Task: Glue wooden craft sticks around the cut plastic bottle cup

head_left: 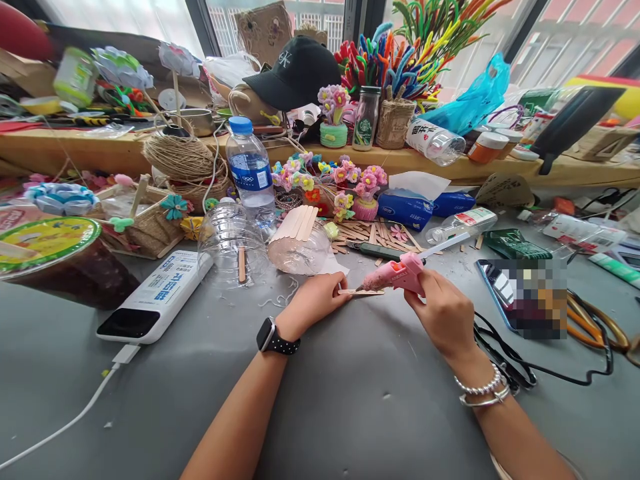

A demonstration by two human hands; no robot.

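My left hand (320, 300) is closed on the left end of a flat wooden craft stick (370, 293), near the middle of the grey table. In my right hand (443, 313) is a pink glue gun (395, 272), its nozzle pointing left and down at the stick; whether the tip touches the wood is hard to tell. A white glue stick (447, 245) sticks out of the gun's back. Just beyond my left hand lies a cut clear plastic bottle piece (300, 252) with several craft sticks (297, 223) side by side on it.
Loose craft sticks (380, 235) lie behind the glue gun. On the left are a clear plastic bottle (233, 243), a white power bank (156, 293) and a lidded cup (75, 267). A phone (505, 287), black cable (560, 377) and orange-handled scissors (583, 323) lie at right.
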